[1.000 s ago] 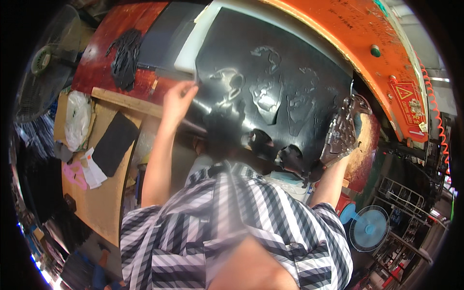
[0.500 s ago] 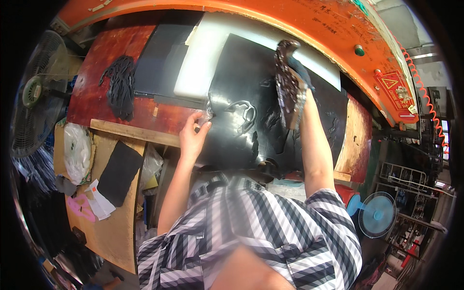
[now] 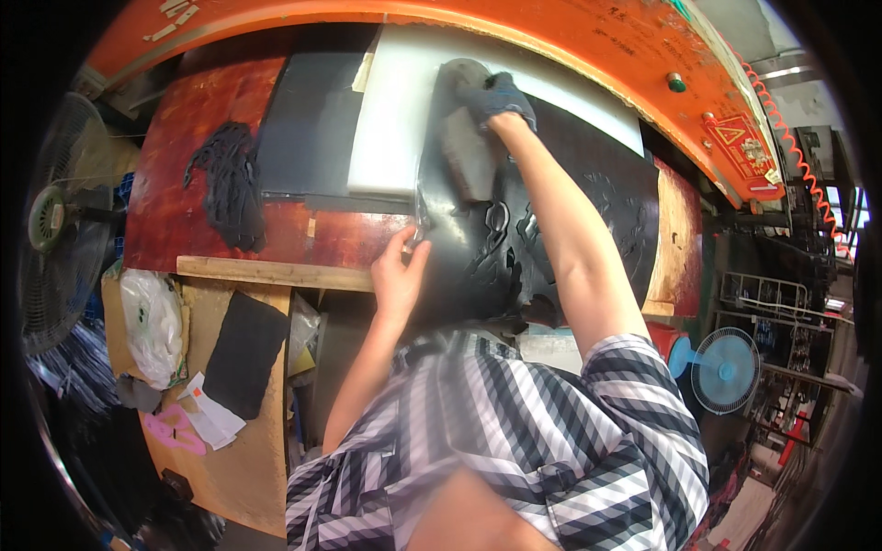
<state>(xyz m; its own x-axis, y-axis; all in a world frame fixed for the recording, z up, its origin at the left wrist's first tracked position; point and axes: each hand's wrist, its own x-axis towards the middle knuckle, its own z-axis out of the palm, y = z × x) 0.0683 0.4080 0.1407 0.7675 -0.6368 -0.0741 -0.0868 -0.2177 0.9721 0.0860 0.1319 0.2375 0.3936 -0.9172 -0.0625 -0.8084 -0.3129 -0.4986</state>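
At the far left of the black sheet (image 3: 606, 188), the gloved right hand (image 3: 503, 103), brought leftward, clasps the dark elongated piece (image 3: 470, 154), apparently over smoother material, while the left hand (image 3: 401, 274) pinches the sheet's left edge.

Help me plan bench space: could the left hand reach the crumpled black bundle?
Probably yes: the left hand, at the black sheet, has mostly open red tabletop between it and the black bundle.

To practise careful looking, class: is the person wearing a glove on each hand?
No: a dark glove covers the right hand, while the fingers and palm of the left hand show bare.
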